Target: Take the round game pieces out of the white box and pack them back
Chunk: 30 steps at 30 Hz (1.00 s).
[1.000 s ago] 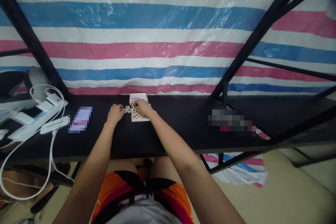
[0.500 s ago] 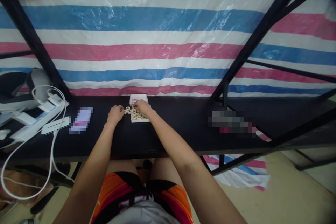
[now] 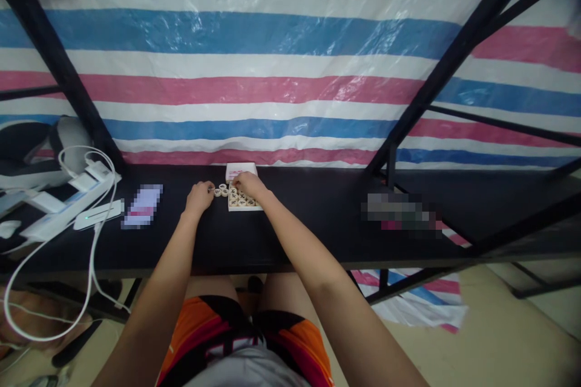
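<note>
A small white tray (image 3: 245, 207) of round pale game pieces with dark marks (image 3: 239, 199) lies on the black table (image 3: 281, 230). My right hand (image 3: 249, 184) rests curled over the tray's far edge, fingertips pinched on the pieces. My left hand (image 3: 198, 196) sits just left of the tray, fingers curled, touching a few loose pieces (image 3: 221, 190) on the table. Behind the tray stands a small white and pink box lid (image 3: 240, 169).
White power strips and cables (image 3: 68, 199) crowd the table's left end beside a blurred card (image 3: 141, 206). Another blurred item (image 3: 399, 211) lies to the right. Black frame bars (image 3: 431, 78) rise at both sides before a striped tarp (image 3: 272, 60).
Both hands have stayed at the tray with only slight finger shifts; the view has drifted a little.
</note>
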### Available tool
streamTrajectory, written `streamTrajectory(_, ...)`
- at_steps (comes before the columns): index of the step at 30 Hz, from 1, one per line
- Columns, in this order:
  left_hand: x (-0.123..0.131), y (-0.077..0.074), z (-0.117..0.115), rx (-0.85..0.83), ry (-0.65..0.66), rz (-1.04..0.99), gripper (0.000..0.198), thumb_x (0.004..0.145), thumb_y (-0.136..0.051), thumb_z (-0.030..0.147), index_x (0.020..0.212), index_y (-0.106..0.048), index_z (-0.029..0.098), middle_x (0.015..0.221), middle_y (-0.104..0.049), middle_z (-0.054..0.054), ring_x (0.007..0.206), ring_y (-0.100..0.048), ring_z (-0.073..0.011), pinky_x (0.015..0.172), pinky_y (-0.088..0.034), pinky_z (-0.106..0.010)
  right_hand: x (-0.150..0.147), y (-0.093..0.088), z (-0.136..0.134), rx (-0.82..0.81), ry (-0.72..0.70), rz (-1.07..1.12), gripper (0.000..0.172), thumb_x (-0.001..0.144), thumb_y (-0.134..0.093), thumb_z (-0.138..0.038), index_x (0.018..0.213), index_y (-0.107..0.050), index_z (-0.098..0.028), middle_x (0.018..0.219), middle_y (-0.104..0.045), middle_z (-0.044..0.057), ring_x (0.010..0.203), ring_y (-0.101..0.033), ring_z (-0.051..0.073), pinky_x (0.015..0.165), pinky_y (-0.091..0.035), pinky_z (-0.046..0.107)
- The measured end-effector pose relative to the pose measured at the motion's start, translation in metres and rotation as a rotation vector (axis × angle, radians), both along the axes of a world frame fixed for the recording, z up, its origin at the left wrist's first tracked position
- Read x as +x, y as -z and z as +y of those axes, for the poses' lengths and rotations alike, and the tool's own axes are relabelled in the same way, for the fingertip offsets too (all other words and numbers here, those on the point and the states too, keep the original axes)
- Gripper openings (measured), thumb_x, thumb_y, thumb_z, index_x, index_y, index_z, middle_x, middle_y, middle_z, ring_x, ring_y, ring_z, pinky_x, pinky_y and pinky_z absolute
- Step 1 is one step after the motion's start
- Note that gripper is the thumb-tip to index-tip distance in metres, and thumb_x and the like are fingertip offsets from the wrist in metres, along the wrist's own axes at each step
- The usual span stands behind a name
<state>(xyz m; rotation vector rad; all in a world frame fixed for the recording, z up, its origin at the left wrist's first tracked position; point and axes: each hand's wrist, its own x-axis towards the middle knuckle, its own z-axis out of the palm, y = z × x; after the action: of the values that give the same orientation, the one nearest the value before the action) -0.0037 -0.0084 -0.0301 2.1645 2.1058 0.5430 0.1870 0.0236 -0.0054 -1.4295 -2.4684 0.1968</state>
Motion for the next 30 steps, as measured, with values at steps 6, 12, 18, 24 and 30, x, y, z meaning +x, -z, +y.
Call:
streamTrajectory(6,0.0,-0.001,0.0,-0.017,0.002,-0.011,0.028,0.083,-0.048,0.024,0.105,-0.065,0.022,0.106,-0.063,-0.011,0.101,-0.058,-0.0254,0.085,-0.047,-0.034,0.003,0.001,0.009,0.0,-0.07,-0.045,0.024,0.083,-0.054,-0.014,0.099,-0.072,-0.018,0.101,-0.071,0.007,0.098,-0.062,0.018,0.082,-0.041,0.021)
streamTrajectory(12,0.0,-0.001,-0.002,0.012,-0.007,-0.028,0.027,0.083,-0.048,0.023,0.103,-0.066,0.021,0.105,-0.062,-0.011,0.1,-0.057,-0.0259,0.084,-0.047,-0.035,0.003,0.001,0.009,0.06,-0.073,-0.114,0.025,0.084,-0.052,-0.016,0.098,-0.072,-0.018,0.102,-0.07,0.01,0.098,-0.061,0.02,0.08,-0.041,0.022)
streamTrajectory(18,0.016,-0.008,-0.005,0.207,0.254,-0.135,0.029,0.085,-0.047,0.026,0.106,-0.067,0.02,0.109,-0.062,-0.008,0.103,-0.055,-0.0222,0.094,-0.043,-0.034,0.009,0.002,0.012,0.031,-0.076,-0.096,0.023,0.083,-0.053,-0.016,0.098,-0.071,-0.019,0.101,-0.07,0.008,0.097,-0.062,0.019,0.08,-0.041,0.022)
streamTrajectory(24,0.029,-0.001,-0.005,0.09,0.437,-0.08,0.028,0.085,-0.047,0.029,0.099,-0.07,0.022,0.101,-0.067,-0.006,0.095,-0.059,-0.0207,0.09,-0.044,-0.033,0.011,0.002,0.014,0.001,-0.084,-0.115,0.023,0.086,-0.055,-0.021,0.103,-0.07,-0.019,0.105,-0.07,0.008,0.1,-0.061,0.019,0.082,-0.041,0.021)
streamTrajectory(30,0.033,-0.001,-0.008,0.124,0.422,-0.023,0.03,0.087,-0.046,0.03,0.104,-0.069,0.02,0.106,-0.065,-0.008,0.098,-0.057,-0.0228,0.091,-0.043,-0.036,0.007,0.0,0.015,0.013,-0.124,-0.122,0.023,0.086,-0.052,-0.022,0.101,-0.07,-0.019,0.103,-0.07,0.007,0.099,-0.061,0.019,0.081,-0.041,0.022)
